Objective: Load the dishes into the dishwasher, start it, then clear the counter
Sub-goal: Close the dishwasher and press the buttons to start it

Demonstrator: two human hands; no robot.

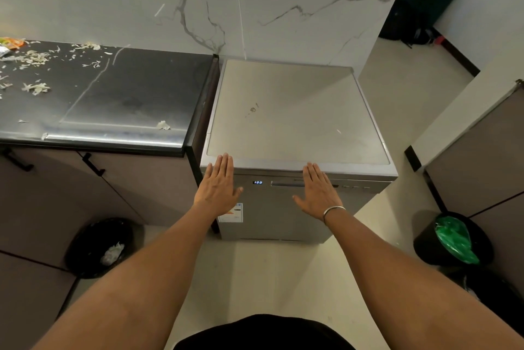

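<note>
Grey steel fills the middle of the room: the dishwasher [295,111] stands at twelve o'clock from the person, door up and closed, its small display [257,182] lit with what looks like a run time. No dishes are in sight, so I take them to be inside.

Both hands are flat and empty, fingers straight and held together. The left hand [219,185] lies at the top left corner of the door with its fingertips at the lid's front edge. The right hand [319,191], a bangle [334,210] on its wrist, covers the right part of the handle recess [286,184]. I cannot tell whether the palms press on the door or only hover just before it.

To my eye this is the closing push, or a check that the latch has caught. Done well, it wants even pressure from both palms near the top edge, straight toward twelve o'clock, so the door seats square. A glance at the display should confirm the cycle is running.

At ten o'clock the dark surface [127,94] is strewn with pale scraps [35,87] and an orange wrapper [11,43] at its far left. That part of the job is not yet done. One bin [99,247] sits at eight o'clock under the surface's edge, and another bin [453,239] with a green liner sits at four o'clock. The nearer one looks handiest for sweeping the scraps into.
</note>
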